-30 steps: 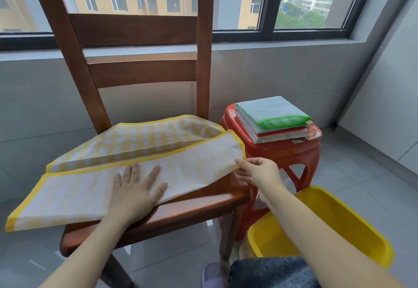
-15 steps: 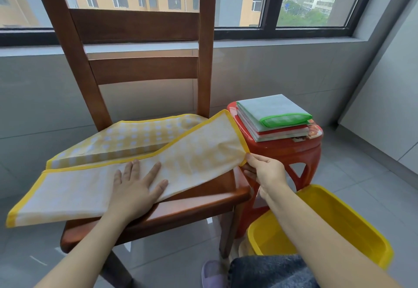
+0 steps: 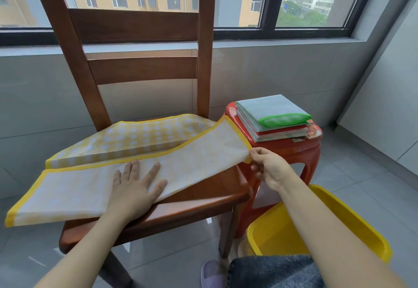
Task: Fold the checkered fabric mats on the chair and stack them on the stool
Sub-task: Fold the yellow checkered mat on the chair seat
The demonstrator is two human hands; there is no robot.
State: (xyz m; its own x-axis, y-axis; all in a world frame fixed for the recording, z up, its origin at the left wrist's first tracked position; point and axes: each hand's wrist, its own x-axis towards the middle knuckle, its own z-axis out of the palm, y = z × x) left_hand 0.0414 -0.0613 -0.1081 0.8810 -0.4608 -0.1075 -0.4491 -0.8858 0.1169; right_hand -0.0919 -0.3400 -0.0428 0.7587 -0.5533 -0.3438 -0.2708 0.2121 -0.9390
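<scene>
Below the window, the wooden chair [image 3: 203, 195] carries the yellow checkered mat [image 3: 140, 152]. My left hand [image 3: 133, 188] lies flat on it, fingers spread, while my right hand [image 3: 269, 170] pinches its lifted right corner beside the red stool [image 3: 285, 149], where folded mats [image 3: 273, 115] sit stacked.
</scene>
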